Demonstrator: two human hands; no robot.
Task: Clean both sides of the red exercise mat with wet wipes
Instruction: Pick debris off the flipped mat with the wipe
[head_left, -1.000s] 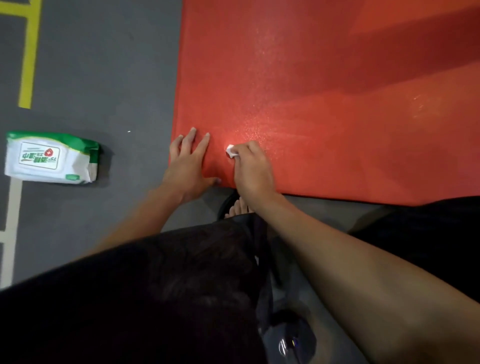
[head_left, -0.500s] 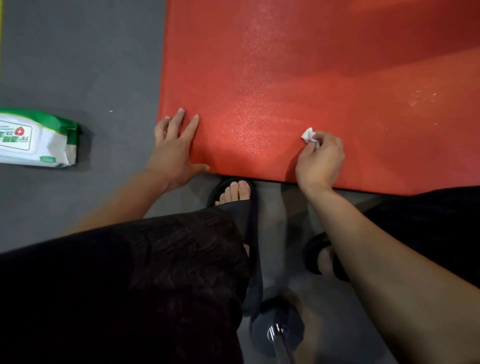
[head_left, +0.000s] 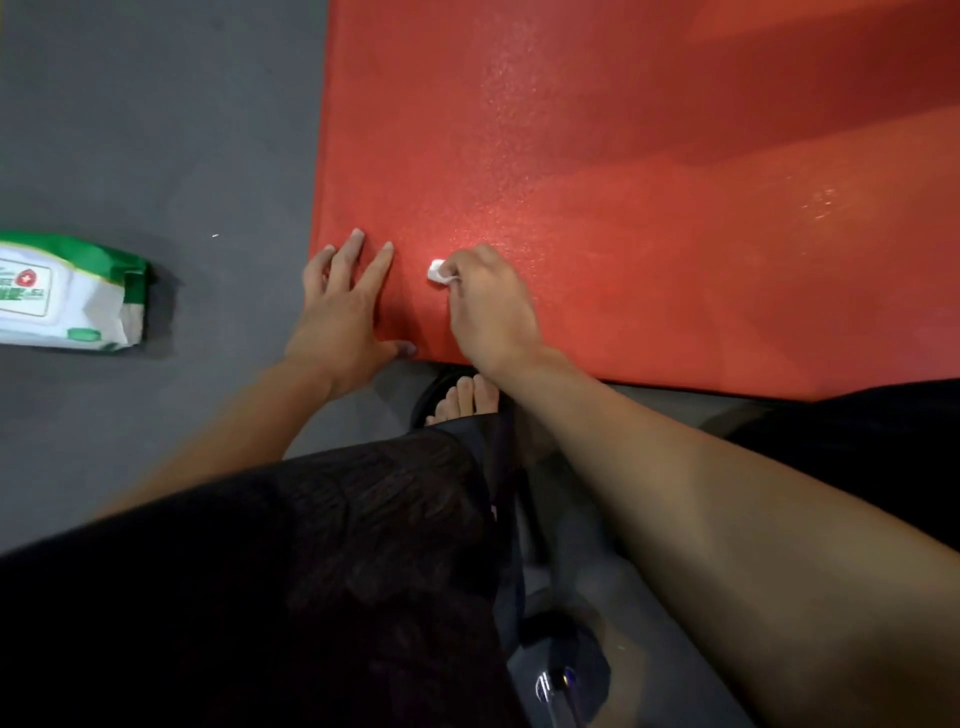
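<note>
The right hand (head_left: 491, 306) pinches a balled wipe (head_left: 438, 272) against the mat (head_left: 649, 208), back beside the flat, spread left hand (head_left: 340, 312) at lower centre after swinging right half a second ago: back-and-forth scrubbing along the near edge. The pack (head_left: 67, 291) lies left.

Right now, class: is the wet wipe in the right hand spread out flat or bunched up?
Bunched up. The wet wipe shows only as a small white wad poking out past the curled fingers of the right hand.
</note>
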